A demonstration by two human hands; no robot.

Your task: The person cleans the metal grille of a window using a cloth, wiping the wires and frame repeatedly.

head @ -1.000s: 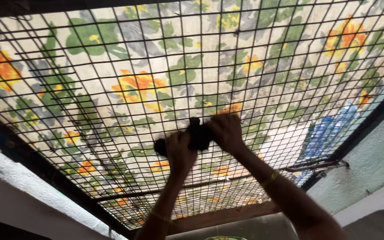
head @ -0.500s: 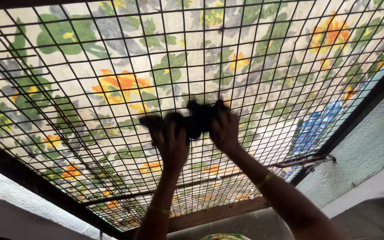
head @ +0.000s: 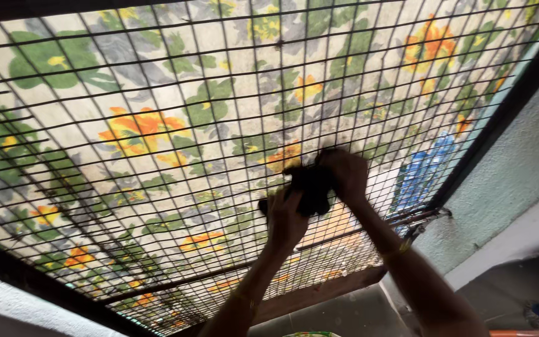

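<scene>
Our left hand [head: 287,218] and right hand [head: 346,175] have slid the black cloth [head: 310,187] rightward along the wire mesh [head: 157,156], toward its right frame. Both hands stay closed on the cloth, pressed up against the mesh, so we judge the wiping is moving on to a fresh patch

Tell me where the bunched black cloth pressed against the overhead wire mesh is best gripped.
Grip the bunched black cloth at its two ends, coming from below: the overhead wire mesh blocks its top. The left hand and right hand sit there now.
</scene>
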